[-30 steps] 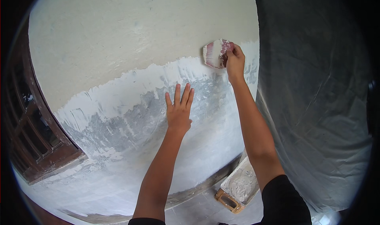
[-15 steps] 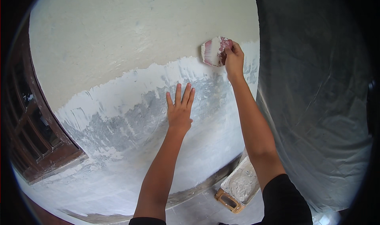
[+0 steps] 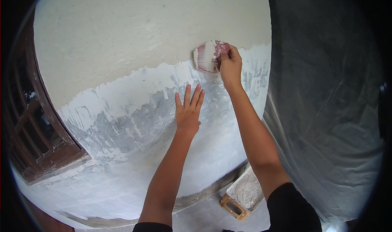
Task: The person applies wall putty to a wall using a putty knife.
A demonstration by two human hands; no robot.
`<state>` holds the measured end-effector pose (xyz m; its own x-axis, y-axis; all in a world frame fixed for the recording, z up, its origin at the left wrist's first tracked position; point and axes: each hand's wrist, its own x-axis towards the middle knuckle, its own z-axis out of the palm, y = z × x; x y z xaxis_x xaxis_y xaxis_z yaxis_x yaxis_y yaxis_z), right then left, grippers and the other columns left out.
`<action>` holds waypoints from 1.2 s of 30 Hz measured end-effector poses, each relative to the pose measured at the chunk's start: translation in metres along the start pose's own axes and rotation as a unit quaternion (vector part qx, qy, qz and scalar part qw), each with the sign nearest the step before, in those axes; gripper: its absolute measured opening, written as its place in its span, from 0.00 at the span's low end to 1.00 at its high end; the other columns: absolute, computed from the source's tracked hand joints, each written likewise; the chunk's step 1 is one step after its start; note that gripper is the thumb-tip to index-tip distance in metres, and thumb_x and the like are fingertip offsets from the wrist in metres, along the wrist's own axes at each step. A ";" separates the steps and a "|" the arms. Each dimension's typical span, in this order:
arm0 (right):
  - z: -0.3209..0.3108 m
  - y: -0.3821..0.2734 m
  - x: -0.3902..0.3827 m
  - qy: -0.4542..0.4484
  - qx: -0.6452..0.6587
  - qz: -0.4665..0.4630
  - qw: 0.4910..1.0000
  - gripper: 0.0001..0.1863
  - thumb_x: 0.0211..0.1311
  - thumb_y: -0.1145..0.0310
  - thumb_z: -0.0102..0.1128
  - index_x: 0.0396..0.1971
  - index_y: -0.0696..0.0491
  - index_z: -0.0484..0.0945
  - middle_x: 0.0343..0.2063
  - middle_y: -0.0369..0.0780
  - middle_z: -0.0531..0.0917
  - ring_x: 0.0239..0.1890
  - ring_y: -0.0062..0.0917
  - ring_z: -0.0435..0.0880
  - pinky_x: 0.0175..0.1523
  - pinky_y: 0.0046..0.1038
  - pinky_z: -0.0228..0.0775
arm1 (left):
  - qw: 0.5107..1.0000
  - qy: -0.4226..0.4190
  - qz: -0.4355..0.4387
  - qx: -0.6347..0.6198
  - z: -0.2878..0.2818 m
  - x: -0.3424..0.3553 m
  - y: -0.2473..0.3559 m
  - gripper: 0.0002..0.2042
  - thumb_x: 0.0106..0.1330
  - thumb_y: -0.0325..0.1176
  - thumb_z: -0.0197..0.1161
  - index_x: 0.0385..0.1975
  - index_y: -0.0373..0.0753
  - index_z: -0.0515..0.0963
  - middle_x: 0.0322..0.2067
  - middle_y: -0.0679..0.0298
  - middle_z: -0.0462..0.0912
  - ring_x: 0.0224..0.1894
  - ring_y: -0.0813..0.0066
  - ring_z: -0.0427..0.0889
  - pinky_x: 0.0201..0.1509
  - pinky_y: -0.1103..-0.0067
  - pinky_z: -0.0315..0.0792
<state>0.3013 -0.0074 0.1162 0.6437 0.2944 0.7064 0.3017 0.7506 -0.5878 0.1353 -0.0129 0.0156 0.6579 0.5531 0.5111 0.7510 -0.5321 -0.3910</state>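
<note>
My right hand (image 3: 231, 67) grips a reddish putty knife (image 3: 208, 55) smeared with white filler. Its broad edge points left, near the border between the cream upper wall (image 3: 122, 36) and the rough white band of filler (image 3: 134, 83). Lower and to the left, my left hand (image 3: 188, 113) lies flat on the grey patchy part of the wall (image 3: 122, 130), fingers spread and holding nothing.
A tray of white filler (image 3: 246, 192) with a yellowish handle end stands on the grey floor (image 3: 196, 213) at the wall's foot. A dark wooden window frame (image 3: 53, 130) borders the wall at left. Dark plastic sheeting (image 3: 322, 109) hangs at right.
The putty knife in my right hand has shifted left along the upper edge of the white band. My left hand stays on practically the same patch of wall; the view has shifted slightly.
</note>
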 end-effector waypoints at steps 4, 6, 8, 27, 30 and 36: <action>0.034 -0.026 -0.030 -0.082 -0.024 0.013 0.996 0.13 0.63 0.74 0.50 0.45 0.60 0.76 0.31 0.45 0.83 0.34 0.26 0.81 0.43 0.27 0.72 | 1.000 -0.011 -0.010 0.009 -0.003 -0.004 -0.004 0.58 0.45 0.49 0.76 0.73 0.48 0.41 0.74 0.69 0.34 0.75 0.59 0.33 0.74 0.51 0.38; 0.030 -0.013 -0.025 -0.051 -0.095 -0.048 0.993 0.13 0.63 0.75 0.49 0.45 0.60 0.76 0.32 0.45 0.83 0.32 0.26 0.81 0.41 0.27 0.72 | 1.000 -0.010 -0.009 0.010 -0.002 -0.002 -0.002 0.58 0.45 0.49 0.76 0.73 0.48 0.41 0.74 0.69 0.34 0.75 0.59 0.33 0.74 0.51 0.38; 0.015 -0.003 -0.014 -0.030 -0.068 -0.005 0.997 0.13 0.62 0.75 0.49 0.45 0.60 0.76 0.32 0.44 0.83 0.32 0.25 0.81 0.41 0.27 0.72 | 1.000 0.005 -0.004 0.010 0.002 -0.003 -0.004 0.59 0.44 0.50 0.76 0.73 0.48 0.40 0.74 0.69 0.34 0.75 0.60 0.33 0.74 0.51 0.38; 0.006 -0.002 -0.022 0.080 -0.035 -0.029 0.996 0.12 0.63 0.77 0.49 0.45 0.61 0.75 0.33 0.47 0.83 0.34 0.30 0.82 0.43 0.29 0.73 | 1.000 0.006 -0.008 0.016 0.004 -0.001 -0.003 0.60 0.43 0.52 0.76 0.73 0.48 0.40 0.74 0.69 0.35 0.75 0.59 0.33 0.74 0.51 0.37; 0.028 -0.029 -0.041 0.005 0.011 0.011 1.000 0.12 0.64 0.76 0.49 0.45 0.61 0.75 0.30 0.44 0.82 0.31 0.25 0.80 0.41 0.26 0.72 | 1.000 -0.013 -0.012 0.019 0.000 -0.001 -0.004 0.59 0.43 0.51 0.76 0.73 0.48 0.41 0.74 0.70 0.35 0.75 0.59 0.32 0.74 0.50 0.36; 0.049 -0.020 -0.042 -0.022 -0.070 -0.009 0.997 0.14 0.60 0.77 0.49 0.45 0.61 0.76 0.34 0.51 0.83 0.38 0.39 0.84 0.46 0.33 0.72 | 1.000 -0.015 -0.012 0.010 0.001 -0.001 -0.005 0.59 0.42 0.50 0.77 0.73 0.48 0.42 0.74 0.70 0.36 0.75 0.61 0.33 0.74 0.51 0.36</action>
<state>0.2337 -0.0055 0.1172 0.6063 0.3096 0.7325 0.4102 0.6674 -0.6215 0.1310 -0.0109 0.0163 0.6403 0.5855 0.4972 0.7678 -0.5058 -0.3932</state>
